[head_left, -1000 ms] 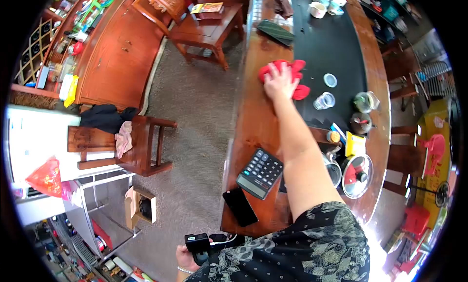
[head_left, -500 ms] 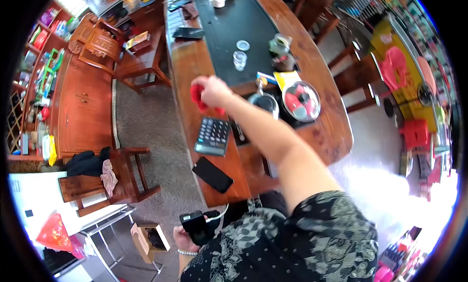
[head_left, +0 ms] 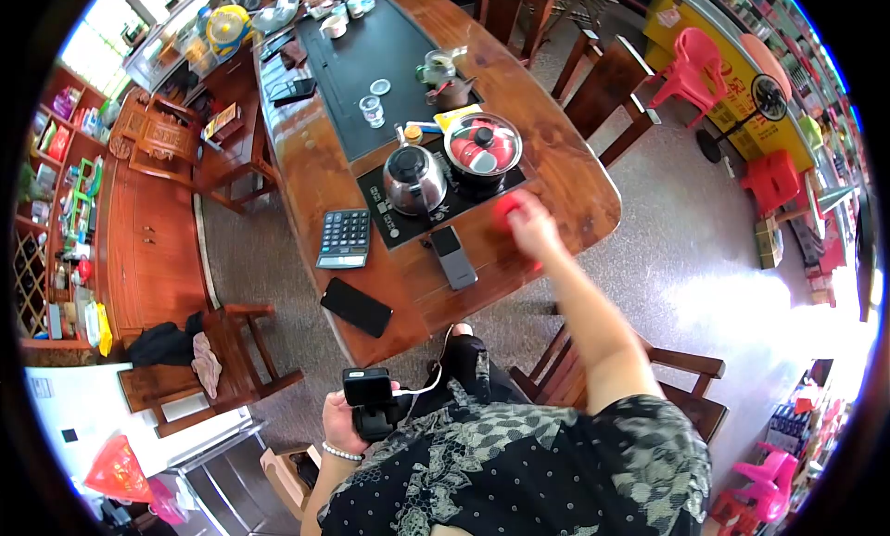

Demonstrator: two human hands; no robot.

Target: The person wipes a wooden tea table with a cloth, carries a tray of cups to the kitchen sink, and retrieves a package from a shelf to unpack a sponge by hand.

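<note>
My right hand (head_left: 532,228) is closed round a red cloth (head_left: 506,210) at the table's near right part, beside the black hob. Low in the view, my left hand (head_left: 343,423) grips a black device (head_left: 367,388) with a white cable. A steel kettle (head_left: 413,179) and a glass-lidded pot (head_left: 483,146) holding red and white things stand on the hob. Left of the hob lies a calculator (head_left: 344,238), with a black phone (head_left: 357,307) nearer me. A grey device (head_left: 453,258) lies at the hob's near edge.
On the dark inset (head_left: 357,63) stand a clear cup (head_left: 372,110) and a brown teapot (head_left: 451,93). Wooden chairs (head_left: 607,91) stand along the far right side, another (head_left: 575,378) near my right arm. A fan (head_left: 769,97) and red stools are farther right.
My right hand has moved with the red cloth from the table's left strip, across past the hob, to the near right part. The camera view has shifted. My left hand still holds the black device.
</note>
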